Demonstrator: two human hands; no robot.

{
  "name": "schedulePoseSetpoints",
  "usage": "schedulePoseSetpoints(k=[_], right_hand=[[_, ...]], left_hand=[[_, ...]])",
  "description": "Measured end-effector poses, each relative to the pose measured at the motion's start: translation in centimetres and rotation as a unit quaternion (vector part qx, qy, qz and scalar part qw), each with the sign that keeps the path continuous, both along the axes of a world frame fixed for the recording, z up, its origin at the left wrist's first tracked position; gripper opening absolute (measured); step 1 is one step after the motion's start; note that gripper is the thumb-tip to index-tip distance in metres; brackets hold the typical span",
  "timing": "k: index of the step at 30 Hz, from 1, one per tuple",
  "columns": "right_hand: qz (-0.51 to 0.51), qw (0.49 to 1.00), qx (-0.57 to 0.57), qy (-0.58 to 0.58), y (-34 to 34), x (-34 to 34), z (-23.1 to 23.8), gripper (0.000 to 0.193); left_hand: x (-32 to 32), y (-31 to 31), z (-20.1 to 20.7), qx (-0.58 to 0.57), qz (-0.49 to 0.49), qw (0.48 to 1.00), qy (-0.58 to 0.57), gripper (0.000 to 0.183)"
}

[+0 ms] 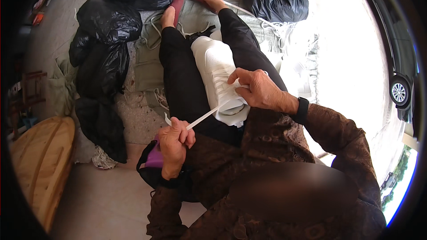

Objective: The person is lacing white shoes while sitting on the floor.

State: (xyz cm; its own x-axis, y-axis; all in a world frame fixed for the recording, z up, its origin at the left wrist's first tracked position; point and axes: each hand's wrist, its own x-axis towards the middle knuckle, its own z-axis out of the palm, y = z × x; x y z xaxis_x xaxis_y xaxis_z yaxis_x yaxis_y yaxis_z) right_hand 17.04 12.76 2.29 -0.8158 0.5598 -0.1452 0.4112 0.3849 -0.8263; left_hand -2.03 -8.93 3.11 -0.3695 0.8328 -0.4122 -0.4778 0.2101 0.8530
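A white lace-up sneaker [210, 58] rests between my thighs, its toe pointing away from me and its opening towards me. My left hand [174, 144] is closed around one end of a white shoelace [205, 116]. That lace runs taut from the hand up to the sneaker's eyelets near the tongue. Over the right side of the lacing, my right hand [263, 91] has its index finger and thumb curled towards each other, with a bit of white lace between them. Its other fingers are bent and partly hidden.
Several black plastic bags [109, 22] lie around my feet and to the left. Greenish sacking [149, 64] with loose cords covers the ground. A purple item [155, 156] sits by my left hip. At the left stands a wooden board [44, 160]; a dark car [393, 49] is far right.
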Motion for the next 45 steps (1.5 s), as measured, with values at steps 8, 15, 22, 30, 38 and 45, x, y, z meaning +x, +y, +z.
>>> schedulePoseSetpoints(k=[8,15,22,30,38,45], right_hand=[[0.057,0.998,0.027,0.022,0.7,0.4,-0.6,0.01],[0.104,0.99,0.068,-0.074,1.4,-0.4,-0.2,0.022],[0.212,0.949,0.234,0.018,0.2,2.8,-1.2,0.022],[0.054,0.991,0.11,-0.046,-2.5,4.8,1.9,0.03],[-0.061,0.991,0.104,0.051,-3.9,6.1,2.3,0.02],[-0.107,0.973,0.161,0.129,-0.5,8.4,1.6,0.007]], left_hand=[[0.7,0.5,-0.3,0.004,0.0,1.0,-0.019,0.06],[1.3,0.6,-0.5,-0.004,0.013,0.999,-0.048,0.06],[-3.0,-3.1,-0.3,0.151,0.223,0.914,-0.305,0.057],[-3.1,-2.2,-2.0,-0.137,0.033,0.608,0.781,0.013],[4.0,9.1,-1.0,0.02,-0.167,0.729,0.663,0.019],[4.9,6.9,-0.7,-0.129,-0.166,0.837,0.506,0.015]])
